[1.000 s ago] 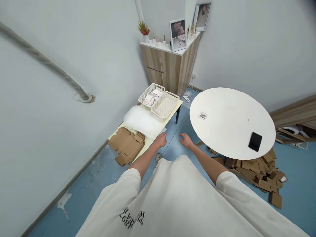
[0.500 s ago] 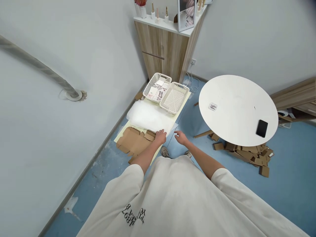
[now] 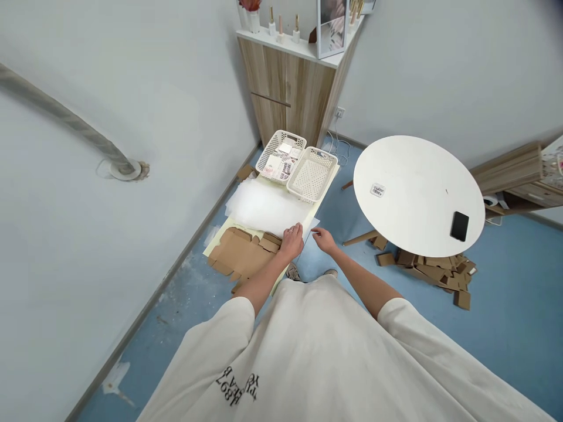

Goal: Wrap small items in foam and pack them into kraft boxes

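A stack of thin, translucent white packing sheets (image 3: 264, 205) lies on a pale yellow low table (image 3: 214, 241). My left hand (image 3: 292, 241) is at the sheets' near right edge, its fingers bent and pressed together on the white sheet. My right hand (image 3: 324, 239) hovers just past the table's right edge, close to the sheets' loose corner. Its fingers are pinched; whether a sheet edge is between them is too small to tell. Left of my left hand lies a flattened brown cardboard box (image 3: 240, 253), partly under my forearm.
Behind the sheets stand two white plastic baskets: one basket (image 3: 268, 155) holds cards, the other basket (image 3: 331, 167) shows its perforated bottom. To the right is a round white table (image 3: 413, 187) with a black device (image 3: 460, 226). Cardboard pieces (image 3: 433, 272) lie beneath it. A wood-grain cabinet (image 3: 303, 88) stands behind.
My left hand has shifted right and slightly up along the sheets' edge, closer to my right hand. My right hand has risen slightly. The view has turned a little.
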A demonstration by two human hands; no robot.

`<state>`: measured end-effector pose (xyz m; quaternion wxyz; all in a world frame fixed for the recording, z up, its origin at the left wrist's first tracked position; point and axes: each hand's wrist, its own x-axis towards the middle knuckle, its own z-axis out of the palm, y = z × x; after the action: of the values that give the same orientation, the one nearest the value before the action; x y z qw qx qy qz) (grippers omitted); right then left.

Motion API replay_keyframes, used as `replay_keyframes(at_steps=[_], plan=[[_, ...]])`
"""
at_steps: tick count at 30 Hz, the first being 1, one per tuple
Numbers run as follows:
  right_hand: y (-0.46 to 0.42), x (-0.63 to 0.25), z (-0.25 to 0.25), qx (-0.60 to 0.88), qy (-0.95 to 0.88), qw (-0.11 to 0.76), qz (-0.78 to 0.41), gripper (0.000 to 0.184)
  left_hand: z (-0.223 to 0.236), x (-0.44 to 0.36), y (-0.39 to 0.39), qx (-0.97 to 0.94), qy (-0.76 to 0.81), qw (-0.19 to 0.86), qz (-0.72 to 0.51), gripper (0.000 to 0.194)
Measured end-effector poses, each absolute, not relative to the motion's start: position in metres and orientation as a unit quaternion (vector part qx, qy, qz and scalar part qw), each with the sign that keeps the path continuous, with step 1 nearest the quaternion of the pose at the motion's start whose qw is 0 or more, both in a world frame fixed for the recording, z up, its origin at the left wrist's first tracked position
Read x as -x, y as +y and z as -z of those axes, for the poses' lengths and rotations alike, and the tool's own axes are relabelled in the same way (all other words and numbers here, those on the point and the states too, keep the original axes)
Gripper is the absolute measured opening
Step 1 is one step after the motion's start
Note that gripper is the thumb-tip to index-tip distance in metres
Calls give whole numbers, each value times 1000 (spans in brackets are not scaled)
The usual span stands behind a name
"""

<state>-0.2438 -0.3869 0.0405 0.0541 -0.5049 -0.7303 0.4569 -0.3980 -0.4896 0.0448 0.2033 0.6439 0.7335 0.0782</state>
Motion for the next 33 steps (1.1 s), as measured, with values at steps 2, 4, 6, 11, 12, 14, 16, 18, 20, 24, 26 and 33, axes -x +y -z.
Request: replay_keyframes(at_steps=[2,4,6,11,12,14,16,18,20,24,26,33], plan=[[-385,252,-47,501,-718,102,-473,27,-48,392,-492,-645,733,201,-77,69],[-382,259,-53,500,-705,134,-485,27,-50,384,-496,-651,728,205,-74,71],[-378,262,-57,502,-700,146,-487,28,-52,376,-499,-664,714,210,-76,74],[-369,251,-60,538,-714,155,-421,20,-56,355,-502,-707,664,227,-88,76],[-367,246,-60,546,-714,160,-407,19,-56,351,-500,-713,657,229,-90,76],[-362,233,-62,563,-707,180,-389,23,-58,343,-496,-721,646,229,-100,73],[-357,217,-65,581,-694,207,-371,28,-60,335,-490,-728,638,224,-112,67],[-349,197,-69,592,-689,227,-351,27,-61,327,-481,-735,630,220,-120,61],[-338,173,-74,589,-695,236,-338,20,-61,318,-470,-739,626,218,-120,58],[-307,123,-78,578,-698,255,-338,10,-59,294,-440,-744,625,213,-99,57],[-288,98,-78,582,-681,276,-347,12,-56,278,-421,-744,629,209,-87,58],[-205,0,-68,619,-609,296,-398,36,-48,199,-338,-728,649,217,-46,57]])
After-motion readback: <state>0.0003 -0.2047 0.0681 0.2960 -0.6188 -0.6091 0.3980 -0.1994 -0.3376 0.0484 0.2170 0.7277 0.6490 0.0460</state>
